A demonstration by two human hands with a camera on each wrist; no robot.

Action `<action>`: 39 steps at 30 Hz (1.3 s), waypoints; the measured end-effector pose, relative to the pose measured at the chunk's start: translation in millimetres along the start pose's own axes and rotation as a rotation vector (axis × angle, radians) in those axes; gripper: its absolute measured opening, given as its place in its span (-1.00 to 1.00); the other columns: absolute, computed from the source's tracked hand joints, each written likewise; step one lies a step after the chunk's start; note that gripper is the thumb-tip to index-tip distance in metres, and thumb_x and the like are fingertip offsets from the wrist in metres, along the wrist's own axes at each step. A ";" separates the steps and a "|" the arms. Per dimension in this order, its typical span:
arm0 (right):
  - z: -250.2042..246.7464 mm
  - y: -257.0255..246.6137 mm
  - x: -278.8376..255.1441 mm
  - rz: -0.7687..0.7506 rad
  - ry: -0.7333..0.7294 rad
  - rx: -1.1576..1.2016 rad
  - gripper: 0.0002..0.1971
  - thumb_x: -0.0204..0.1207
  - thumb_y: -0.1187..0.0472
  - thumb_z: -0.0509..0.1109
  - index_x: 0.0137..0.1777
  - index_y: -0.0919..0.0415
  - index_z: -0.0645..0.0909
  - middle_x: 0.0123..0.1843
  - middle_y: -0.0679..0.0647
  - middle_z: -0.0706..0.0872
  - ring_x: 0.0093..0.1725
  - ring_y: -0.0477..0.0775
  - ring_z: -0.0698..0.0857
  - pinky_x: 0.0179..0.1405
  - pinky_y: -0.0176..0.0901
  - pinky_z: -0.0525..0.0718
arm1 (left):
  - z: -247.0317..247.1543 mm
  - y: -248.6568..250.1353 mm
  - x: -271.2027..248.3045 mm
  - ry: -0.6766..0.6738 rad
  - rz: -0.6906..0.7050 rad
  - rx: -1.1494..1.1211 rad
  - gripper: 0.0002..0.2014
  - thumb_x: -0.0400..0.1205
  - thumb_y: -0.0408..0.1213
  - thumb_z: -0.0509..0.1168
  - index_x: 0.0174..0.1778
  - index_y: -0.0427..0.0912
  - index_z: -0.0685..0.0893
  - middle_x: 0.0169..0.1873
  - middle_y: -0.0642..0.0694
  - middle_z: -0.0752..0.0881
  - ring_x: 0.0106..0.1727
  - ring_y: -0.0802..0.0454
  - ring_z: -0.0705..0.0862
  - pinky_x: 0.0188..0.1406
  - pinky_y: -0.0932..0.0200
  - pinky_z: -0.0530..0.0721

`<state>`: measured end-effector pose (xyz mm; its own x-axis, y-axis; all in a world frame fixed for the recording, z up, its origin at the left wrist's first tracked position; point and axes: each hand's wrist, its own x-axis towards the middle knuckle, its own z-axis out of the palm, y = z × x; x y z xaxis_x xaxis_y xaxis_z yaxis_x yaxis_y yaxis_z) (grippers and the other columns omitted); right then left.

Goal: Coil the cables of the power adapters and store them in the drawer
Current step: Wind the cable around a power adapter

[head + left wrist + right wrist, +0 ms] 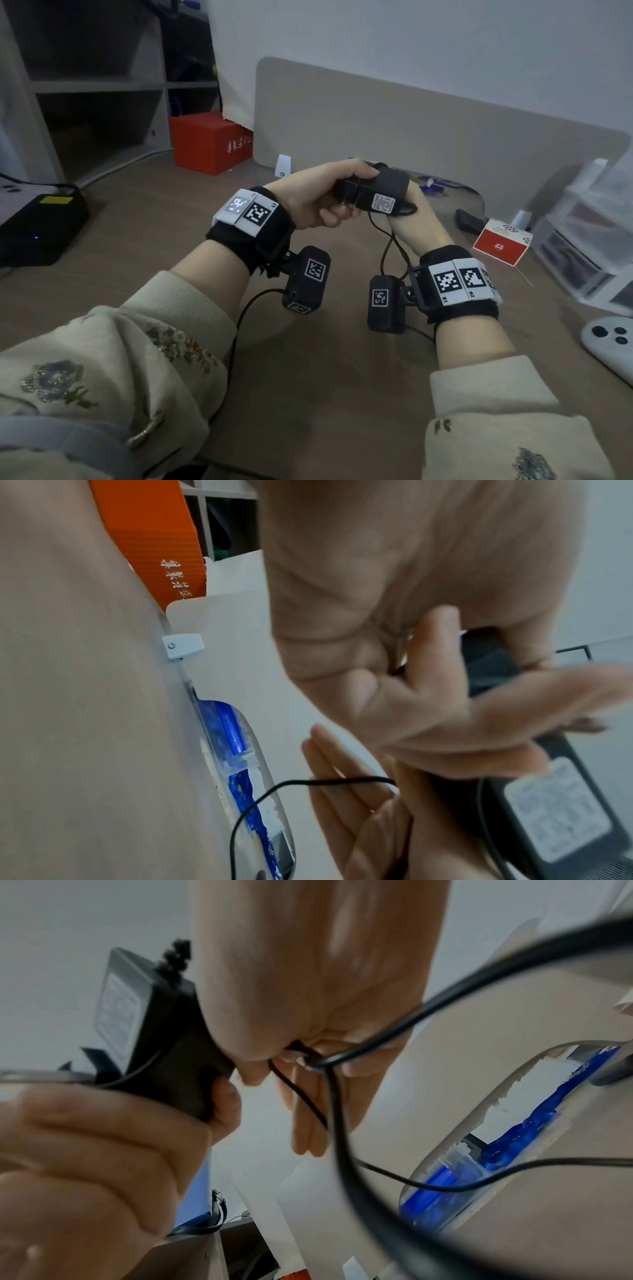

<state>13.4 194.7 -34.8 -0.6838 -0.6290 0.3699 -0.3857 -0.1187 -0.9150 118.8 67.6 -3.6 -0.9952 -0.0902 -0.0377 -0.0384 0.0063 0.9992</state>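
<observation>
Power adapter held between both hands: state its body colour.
Black, with a grey-white printed label; the power adapter shows best in the head view.

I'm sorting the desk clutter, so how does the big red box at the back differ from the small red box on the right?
The big red box stands squarely on the desk at the back left; the small red box sits tilted near the clear drawers. The big one is plain red with a line of white characters on its side; the small one has a white patterned top. Both are red with white markings.
</observation>
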 end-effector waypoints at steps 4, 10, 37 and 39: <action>1.5 -5.5 -9.3 -0.040 0.013 -0.305 -0.71 0.46 -0.06 0.12 0.12 -0.06 0.51 -0.01 -0.15 0.66 0.03 -0.22 0.64 -0.16 -0.61 0.51 | 7.2 5.9 -0.6 0.022 -0.016 -0.055 -0.75 0.70 -0.07 0.22 -0.15 -0.18 0.56 -0.53 -0.09 0.54 -0.65 0.18 0.38 -0.69 0.42 0.16; 1.6 -9.8 -10.5 0.160 0.026 -0.342 -0.59 0.70 0.02 0.15 0.49 0.12 0.43 0.36 0.02 0.58 0.30 0.04 0.60 -0.15 -0.38 0.55 | 13.2 9.1 0.8 0.110 0.012 -0.171 -0.77 0.70 -0.09 0.25 -0.18 -0.16 0.59 -0.54 -0.09 0.60 -0.63 0.18 0.43 -0.67 0.44 0.20; -3.2 1.9 1.1 -0.013 0.133 -0.433 -0.64 0.72 0.21 0.23 0.50 0.18 0.47 0.31 -0.06 0.62 0.25 -0.18 0.57 0.36 -0.26 0.46 | -6.5 0.3 13.0 0.303 0.047 -0.351 -0.77 0.67 -0.07 0.26 0.00 -0.18 0.63 -0.48 -0.10 0.61 -0.62 0.16 0.46 -0.75 0.40 0.33; 1.0 0.7 0.6 -0.052 0.100 -0.261 -0.61 0.69 0.31 0.25 0.50 0.20 0.42 0.35 -0.03 0.61 0.29 -0.23 0.57 0.36 -0.39 0.47 | -6.7 2.4 9.5 0.217 0.010 -0.343 -0.78 0.67 -0.07 0.25 -0.05 -0.17 0.61 -0.50 -0.10 0.58 -0.64 0.17 0.43 -0.76 0.42 0.31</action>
<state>13.3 193.5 -35.4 -0.7116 -0.5470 0.4410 -0.5595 0.0613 -0.8266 109.8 60.1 -1.5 -0.9518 -0.3004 -0.0619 0.0399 -0.3214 0.9461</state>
